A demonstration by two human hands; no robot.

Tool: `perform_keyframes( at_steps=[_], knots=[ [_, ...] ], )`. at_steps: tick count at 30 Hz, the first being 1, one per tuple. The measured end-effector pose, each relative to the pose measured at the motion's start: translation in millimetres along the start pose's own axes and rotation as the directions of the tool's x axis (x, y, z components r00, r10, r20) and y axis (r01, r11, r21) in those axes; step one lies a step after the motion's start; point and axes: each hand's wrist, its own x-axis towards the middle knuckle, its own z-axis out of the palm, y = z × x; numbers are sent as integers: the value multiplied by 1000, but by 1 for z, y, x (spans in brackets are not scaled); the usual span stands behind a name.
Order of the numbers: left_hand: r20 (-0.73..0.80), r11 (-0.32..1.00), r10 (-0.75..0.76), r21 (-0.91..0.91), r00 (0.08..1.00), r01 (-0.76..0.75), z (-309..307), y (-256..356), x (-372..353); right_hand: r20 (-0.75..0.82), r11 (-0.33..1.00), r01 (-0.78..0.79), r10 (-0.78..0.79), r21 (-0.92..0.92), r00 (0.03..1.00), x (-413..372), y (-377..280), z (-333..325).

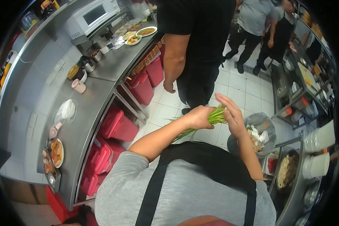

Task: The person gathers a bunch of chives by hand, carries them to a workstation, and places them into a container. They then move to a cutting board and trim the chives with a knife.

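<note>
A bunch of long green stalks is held in front of the apron, with thin ends trailing down to the left. My left hand is wrapped round the bunch. Close to its right end is my right hand, raised with the fingers stretched out and the palm turned toward the stalks. Whether that palm touches the stalk ends cannot be made out. Just below and right of my right hand stands a lined bin with food scraps inside.
A steel counter with plates runs along the left, red bins beneath it. A person in black stands directly ahead; two more people are farther back. Shelves on the right hold stacked white bowls and a food pan.
</note>
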Motion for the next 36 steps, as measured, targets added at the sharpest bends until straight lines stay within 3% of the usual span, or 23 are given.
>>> perform_keyframes(
  at_steps=[2, 3, 4, 6, 8, 10, 12, 14, 15, 17, 20, 22, 23, 26, 28, 29, 34, 36],
  knots=[
    [-22, 999, -35, -14, 999, 34, -1, -2, 10, -113, 998, -4, 11, 60, 994, 2, 17, -7],
    [-13, 998, -50, -25, 999, 50, 2, -4, 17, 3, 997, -20, 20, 72, 1000, 5, 20, -12],
    [-4, 997, -72, 9, 997, 72, 3, -4, 25, -28, 980, -18, 24, 197, 999, 5, 31, -14],
    [-29, 991, 18, -133, 999, -22, 7, -10, 51, -115, 907, -2, 56, 421, 992, 1, 56, -23],
    [128, 844, -31, -529, 991, 94, 4, 0, 78, -246, 757, 37, 166, 653, 955, 0, 70, -56],
    [151, 726, 17, -681, 988, 92, 7, 13, 108, -96, 759, -84, 190, 646, 977, -12, 89, -91],
    [237, 669, 57, -730, 970, 140, 16, 34, 141, 12, 727, -157, 201, 668, 980, -21, 109, -113],
    [317, 628, 120, -758, 941, 176, 28, 57, 168, 221, 705, -277, 173, 653, 960, -30, 118, -134],
    [336, 711, 128, -687, 933, 150, 43, 60, 185, 162, 720, -214, 141, 660, 977, -26, 122, -141],
    [395, 674, 66, -695, 916, 251, 68, 68, 212, 60, 739, -99, 78, 666, 995, -19, 134, -154],
    [427, 573, -54, -727, 903, 378, 89, 67, 241, 194, 535, -353, 330, 768, 924, -25, 148, -186],
    [376, 551, -113, -747, 920, 373, 100, 72, 257, 97, 472, -290, 392, 833, 915, -26, 166, -196],
    [265, 577, -134, -762, 955, 293, 108, 72, 260, 79, 405, -266, 422, 875, 903, -26, 175, -202],
    [251, 763, -217, -559, 943, 325, 114, 68, 266, -10, 244, -133, 510, 961, 860, -29, 188, -211],
    [214, 803, -235, -507, 948, 313, 120, 74, 256, -51, 145, -41, 576, 988, 816, -33, 191, -217],
    [227, 811, -250, -482, 941, 332, 122, 76, 250, -99, 156, -5, 655, 988, 749, -33, 185, -219],
    [210, 886, -304, -297, 929, 357, 149, 102, 212, -217, 179, 123, 759, 976, 614, -74, 163, -246],
    [183, 925, -251, -243, 951, 291, 164, 105, 192, -215, 171, 131, 789, 977, 575, -94, 158, -255]
  ],
)
